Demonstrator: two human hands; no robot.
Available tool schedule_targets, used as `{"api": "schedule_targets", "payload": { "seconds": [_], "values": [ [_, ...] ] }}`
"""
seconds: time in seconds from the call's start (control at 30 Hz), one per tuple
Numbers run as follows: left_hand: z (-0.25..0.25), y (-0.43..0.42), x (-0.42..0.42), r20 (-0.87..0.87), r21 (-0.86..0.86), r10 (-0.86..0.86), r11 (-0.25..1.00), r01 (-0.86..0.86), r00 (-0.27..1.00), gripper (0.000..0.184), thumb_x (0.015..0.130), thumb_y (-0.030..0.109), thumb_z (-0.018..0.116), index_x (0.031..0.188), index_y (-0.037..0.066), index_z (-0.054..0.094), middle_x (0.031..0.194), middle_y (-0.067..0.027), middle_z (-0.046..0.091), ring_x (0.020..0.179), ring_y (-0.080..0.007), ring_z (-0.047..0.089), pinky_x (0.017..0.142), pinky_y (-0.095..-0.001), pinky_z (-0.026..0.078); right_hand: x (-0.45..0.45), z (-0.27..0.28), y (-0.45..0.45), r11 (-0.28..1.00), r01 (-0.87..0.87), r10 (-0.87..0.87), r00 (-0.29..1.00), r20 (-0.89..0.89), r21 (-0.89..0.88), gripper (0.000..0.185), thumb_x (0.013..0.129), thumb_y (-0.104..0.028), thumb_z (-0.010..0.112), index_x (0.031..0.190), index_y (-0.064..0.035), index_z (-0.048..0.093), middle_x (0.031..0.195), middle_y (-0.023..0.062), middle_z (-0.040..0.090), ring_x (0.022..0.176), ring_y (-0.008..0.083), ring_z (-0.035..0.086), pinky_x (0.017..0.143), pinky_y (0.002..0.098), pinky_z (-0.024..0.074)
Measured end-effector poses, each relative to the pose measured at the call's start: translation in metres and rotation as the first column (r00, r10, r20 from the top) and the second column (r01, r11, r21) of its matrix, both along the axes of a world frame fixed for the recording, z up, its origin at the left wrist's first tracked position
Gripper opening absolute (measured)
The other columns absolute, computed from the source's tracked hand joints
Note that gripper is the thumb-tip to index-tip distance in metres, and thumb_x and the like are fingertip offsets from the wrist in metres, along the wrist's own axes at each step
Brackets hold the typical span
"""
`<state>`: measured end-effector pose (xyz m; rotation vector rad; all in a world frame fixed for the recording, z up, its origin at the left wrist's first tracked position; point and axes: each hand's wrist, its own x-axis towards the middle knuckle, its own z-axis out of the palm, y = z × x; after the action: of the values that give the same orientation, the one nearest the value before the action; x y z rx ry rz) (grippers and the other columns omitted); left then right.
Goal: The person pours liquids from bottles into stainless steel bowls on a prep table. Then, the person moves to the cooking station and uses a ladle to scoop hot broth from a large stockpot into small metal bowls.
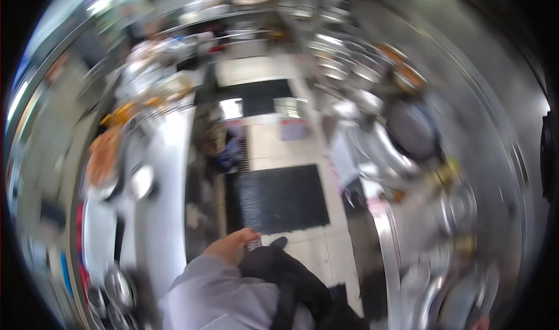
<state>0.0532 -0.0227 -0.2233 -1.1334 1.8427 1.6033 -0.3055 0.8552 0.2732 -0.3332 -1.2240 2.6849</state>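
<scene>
My left hand point(234, 244) is low in the middle of the head view, in front of my dark-clad leg, at the end of a pale grey sleeve point(218, 292). Its fingers look curled in. Something small and greyish shows just below the fingertips, too blurred to name. At the bottom right edge, a small skin-coloured patch that may be my right hand point(482, 324) shows beside metal pans point(457, 301). Its fingers are mostly out of frame, so their state is hidden.
A tiled aisle with black mats point(285, 199) runs ahead. To the left is a steel counter point(166, 196) with trays and an orange-brown heap of food point(105, 155). On the right, stacked pots point(343, 68) and a dark wok point(411, 129) line another counter. Everything is motion-blurred.
</scene>
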Motion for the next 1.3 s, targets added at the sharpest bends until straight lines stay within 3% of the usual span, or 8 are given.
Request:
{"api": "schedule_targets", "payload": {
  "seconds": [0.07, 0.1, 0.17, 0.27, 0.37, 0.57, 0.77, 1.3],
  "values": [
    [0.029, 0.005, 0.004, -0.044, 0.032, -0.042, 0.999, 0.044, 0.998, 0.055, 0.091, 0.059, 0.055, 0.084, 0.006, 0.067, 0.069, -0.0075, 0.062, 0.053, -0.0184, 0.056, 0.046, -0.0349, 0.045, -0.017, 0.001, 0.088, 0.890, -0.407, 0.359, 0.903, -0.233, -0.204, 0.015, 0.085, 0.009, 0.051, 0.096, 0.0018, 0.057, 0.089, 0.0101, 0.059, 0.072, 0.0180, 0.054, 0.070, 0.0352, 0.0514],
    [0.039, 0.000, -0.005, -0.017, 0.114, -0.081, 0.990, 0.083, 0.997, 0.050, 0.090, 0.056, 0.059, 0.080, 0.007, 0.063, 0.063, -0.0055, 0.059, 0.047, -0.0190, 0.055, 0.042, -0.0349, 0.044, 0.010, 0.023, 0.023, 0.986, 0.033, -0.052, 0.993, -0.108, -0.165, 0.017, 0.080, 0.008, 0.056, 0.075, -0.0067, 0.048, 0.070, 0.0046, 0.045, 0.062, 0.0152, 0.046, 0.062, 0.0301, 0.0481],
    [-0.011, -0.025, -0.001, 0.118, 0.281, 0.024, 0.958, -0.057, 0.993, 0.042, 0.090, 0.046, 0.066, 0.102, 0.006, 0.060, 0.078, -0.0064, 0.061, 0.060, -0.0186, 0.060, 0.046, -0.0334, 0.047, 0.017, 0.035, -0.003, 0.942, -0.240, 0.175, 0.948, -0.268, -0.233, 0.023, 0.071, 0.010, 0.057, 0.067, -0.0074, 0.043, 0.065, 0.0061, 0.043, 0.061, 0.0176, 0.046, 0.061, 0.0308, 0.0454],
    [0.003, -0.033, -0.018, 0.085, 0.276, 0.019, 0.960, -0.042, 0.996, 0.046, 0.092, 0.047, 0.063, 0.114, 0.007, 0.056, 0.093, -0.0083, 0.061, 0.074, -0.0228, 0.065, 0.054, -0.0349, 0.051, 0.028, 0.062, -0.025, 0.965, -0.036, 0.014, 0.996, -0.086, -0.259, 0.015, 0.076, 0.007, 0.056, 0.072, -0.0027, 0.044, 0.070, 0.0069, 0.045, 0.061, 0.0176, 0.048, 0.057, 0.0280, 0.0469],
    [0.008, -0.040, -0.043, 0.114, 0.236, -0.009, 0.971, -0.019, 0.993, 0.041, 0.097, 0.044, 0.057, 0.112, 0.006, 0.056, 0.092, -0.0086, 0.060, 0.075, -0.0236, 0.064, 0.061, -0.0390, 0.050, 0.040, 0.083, -0.057, 0.919, 0.015, 0.035, 0.992, 0.120, -0.394, 0.011, 0.080, 0.003, 0.055, 0.074, -0.0005, 0.047, 0.071, 0.0062, 0.048, 0.060, 0.0172, 0.051, 0.054, 0.0268, 0.0504],
    [-0.004, -0.049, -0.076, 0.090, 0.297, -0.088, 0.953, 0.058, 0.992, 0.039, 0.099, 0.041, 0.052, 0.114, 0.005, 0.052, 0.098, -0.0113, 0.060, 0.076, -0.0261, 0.064, 0.059, -0.0397, 0.049, 0.064, 0.101, -0.086, 0.917, 0.007, 0.037, 0.994, 0.104, -0.400, 0.013, 0.090, -0.001, 0.048, 0.079, -0.0007, 0.041, 0.070, 0.0032, 0.050, 0.056, 0.0118, 0.053, 0.051, 0.0245, 0.0514],
    [0.010, -0.050, -0.090, 0.065, 0.339, -0.080, 0.939, 0.053, 0.995, 0.033, 0.096, 0.036, 0.059, 0.108, 0.006, 0.052, 0.091, -0.0062, 0.054, 0.070, -0.0183, 0.059, 0.051, -0.0276, 0.046, 0.098, 0.102, -0.128, 0.898, 0.013, 0.037, 0.994, 0.104, -0.441, 0.013, 0.094, -0.005, 0.046, 0.085, 0.0018, 0.039, 0.068, 0.0024, 0.050, 0.054, 0.0105, 0.055, 0.049, 0.0225, 0.0499],
    [0.009, -0.072, -0.143, 0.115, 0.288, -0.282, 0.927, 0.239, 0.953, 0.035, 0.097, 0.038, 0.057, 0.115, 0.008, 0.051, 0.102, -0.0088, 0.058, 0.079, -0.0208, 0.062, 0.060, -0.0334, 0.050, 0.184, 0.001, -0.253, 0.961, 0.146, -0.092, 0.970, 0.225, -0.236, 0.016, 0.095, -0.009, 0.052, 0.085, 0.0015, 0.046, 0.066, -0.0024, 0.049, 0.049, 0.0035, 0.048, 0.043, 0.0180, 0.0449]
  ]
}}
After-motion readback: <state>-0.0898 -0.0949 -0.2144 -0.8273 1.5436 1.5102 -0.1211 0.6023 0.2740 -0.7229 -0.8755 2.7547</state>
